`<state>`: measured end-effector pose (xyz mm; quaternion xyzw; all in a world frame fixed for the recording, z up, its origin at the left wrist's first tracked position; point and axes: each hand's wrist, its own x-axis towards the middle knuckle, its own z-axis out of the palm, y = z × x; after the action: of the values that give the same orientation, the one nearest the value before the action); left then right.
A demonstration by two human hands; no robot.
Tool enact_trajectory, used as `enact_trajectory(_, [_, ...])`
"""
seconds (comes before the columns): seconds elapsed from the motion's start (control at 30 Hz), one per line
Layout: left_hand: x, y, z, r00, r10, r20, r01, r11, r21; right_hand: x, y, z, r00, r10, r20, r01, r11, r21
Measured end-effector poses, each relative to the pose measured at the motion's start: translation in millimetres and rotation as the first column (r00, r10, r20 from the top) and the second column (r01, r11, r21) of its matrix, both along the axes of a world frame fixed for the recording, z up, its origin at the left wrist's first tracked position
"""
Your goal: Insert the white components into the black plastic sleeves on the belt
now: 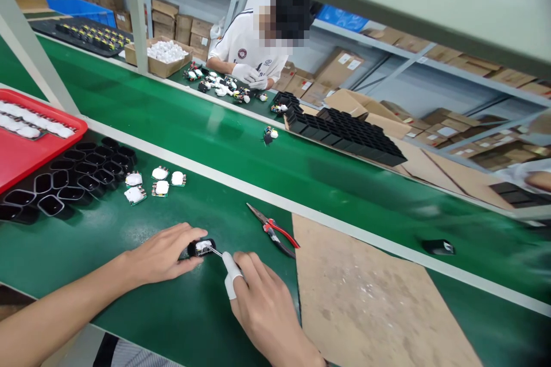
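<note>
My left hand grips a small black plastic housing between thumb and fingers, low over the green bench. Inside the housing's mouth shows a circuit board with a white top. My right hand, with white finger cots on it, pinches thin metal tweezers. Their tip touches or lies close to the white-topped board. Red-handled long-nose pliers lie on the bench beyond my right hand. Several white-topped circuit boards sit beyond my left hand.
Rows of black housings stand at left beside a red tray. A brown board lies at right. Across the green conveyor belt, a co-worker in white gloves handles parts. One black housing lies on the belt.
</note>
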<state>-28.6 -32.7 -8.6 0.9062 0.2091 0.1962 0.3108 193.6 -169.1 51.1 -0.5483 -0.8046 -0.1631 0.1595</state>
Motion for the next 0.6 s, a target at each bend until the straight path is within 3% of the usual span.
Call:
enact_trajectory(0.13, [1, 1, 2.9, 1.0, -0.019, -0.006, 0.019, 1.0, 0.008, 8, -1, 2.0, 0.995, -0.022, -0.098, 0.015, 0.997, -0.075])
enact_trajectory(0.27, [3, 4, 7.5, 0.992, -0.112, 0.051, 0.109, 0.992, 0.066, 30, 1, 0.4, 0.978, -0.08, -0.194, 0.065, 0.994, -0.083])
enact_trajectory(0.5, [4, 5, 6.8, 0.978, -0.172, 0.115, 0.164, 0.983, 0.08, 69, 27, -50.6, 0.965, -0.223, -0.137, 0.216, 0.974, -0.064])
enact_trajectory(0.6, [3, 5, 3.5, 0.985, -0.153, 0.081, 0.138, 0.977, 0.164, 71, 34, -61.7, 0.961, -0.255, -0.11, 0.246, 0.965, -0.089])
